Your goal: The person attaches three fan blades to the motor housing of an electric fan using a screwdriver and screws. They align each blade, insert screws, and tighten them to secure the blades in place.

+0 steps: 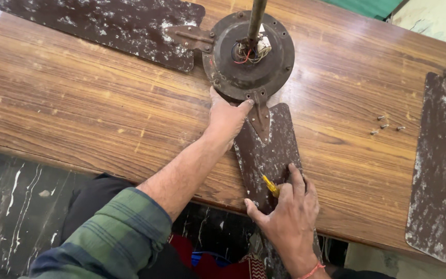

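Note:
A rusty brown ceiling fan motor (249,57) lies on a wooden table (94,108), its rod pointing up and wires showing in the middle. My left hand (226,116) presses against the motor's near edge, thumb on the bracket of a fan blade (269,150) that runs toward me. My right hand (287,212) rests on that blade's near part and grips a yellow-handled screwdriver (270,186). A second blade (109,26) stays attached at the upper left.
A loose fan blade (440,165) lies at the table's right side. Several small screws (385,125) lie beside it. Dark marble floor (11,206) shows below the table's near edge.

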